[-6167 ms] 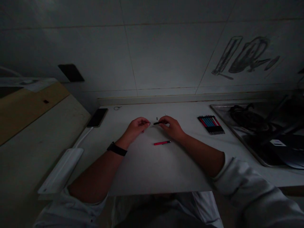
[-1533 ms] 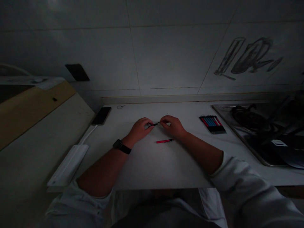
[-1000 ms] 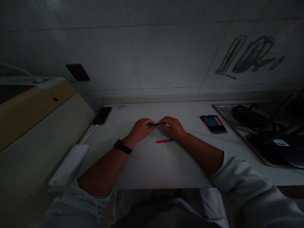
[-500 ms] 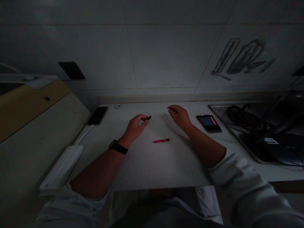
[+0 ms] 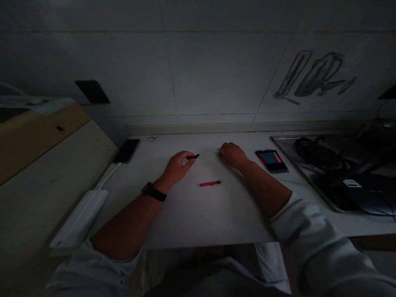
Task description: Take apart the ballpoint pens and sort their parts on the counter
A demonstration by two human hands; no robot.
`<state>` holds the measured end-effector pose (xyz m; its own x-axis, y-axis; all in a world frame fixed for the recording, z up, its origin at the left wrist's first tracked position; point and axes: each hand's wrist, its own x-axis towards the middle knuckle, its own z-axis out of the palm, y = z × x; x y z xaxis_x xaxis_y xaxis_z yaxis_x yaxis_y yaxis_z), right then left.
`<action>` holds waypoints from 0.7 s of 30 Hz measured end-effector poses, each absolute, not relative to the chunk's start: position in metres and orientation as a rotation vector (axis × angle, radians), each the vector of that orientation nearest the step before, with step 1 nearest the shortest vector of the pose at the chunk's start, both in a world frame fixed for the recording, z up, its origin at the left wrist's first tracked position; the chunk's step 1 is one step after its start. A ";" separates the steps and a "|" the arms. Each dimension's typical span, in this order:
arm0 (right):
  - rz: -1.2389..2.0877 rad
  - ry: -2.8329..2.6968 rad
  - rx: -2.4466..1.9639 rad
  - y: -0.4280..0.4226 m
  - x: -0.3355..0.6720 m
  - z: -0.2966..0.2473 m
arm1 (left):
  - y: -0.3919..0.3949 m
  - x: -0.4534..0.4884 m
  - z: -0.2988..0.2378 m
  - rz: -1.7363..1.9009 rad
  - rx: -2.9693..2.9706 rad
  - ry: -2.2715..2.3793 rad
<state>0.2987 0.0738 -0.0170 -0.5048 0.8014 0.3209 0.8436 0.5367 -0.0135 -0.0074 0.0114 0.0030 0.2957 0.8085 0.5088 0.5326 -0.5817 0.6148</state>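
Head view: beyond the left end of the red pen (image 5: pixel 210 183), the left hand (image 5: pixel 177 166) holds a black piece (image 5: pixel 196 156) in a narrow grip, long axis slanting away rightward. Right hand (image 5: pixel 233 156): beyond the pen's right end, farther from the piece; grip state cannot be told.

The person's left hand (image 5: pixel 177 167), with a black wristwatch (image 5: pixel 154 192) on its wrist, pinches a short black piece (image 5: pixel 196 156) between thumb and finger, above the white tabletop (image 5: pixel 198 222). The right hand (image 5: pixel 233 155) is opposite, apart from it, with fingers curled down; what they hold is too dark to tell. A red pen (image 5: pixel 210 183) lies nearer to the person. Beyond the right hand lies a flat pack of pens (image 5: pixel 271 161), and far left, a smartphone (image 5: pixel 126 151).
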 end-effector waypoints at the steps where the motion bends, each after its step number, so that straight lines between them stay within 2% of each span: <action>1: -0.233 -2.505 -1.401 0.073 0.298 -0.016 | 0.012 -0.008 0.003 1.168 2.265 1.216; 6: -0.180 -2.506 -1.445 0.060 0.285 -0.003 | 0.012 -0.008 0.004 1.108 2.380 1.291; 12: -0.032 -2.419 -1.155 0.035 0.259 0.016 | 0.013 -0.009 0.004 1.073 2.399 1.356; 21: -0.066 -2.384 -1.064 0.022 0.246 0.017 | 0.013 -0.009 0.002 1.054 2.473 1.288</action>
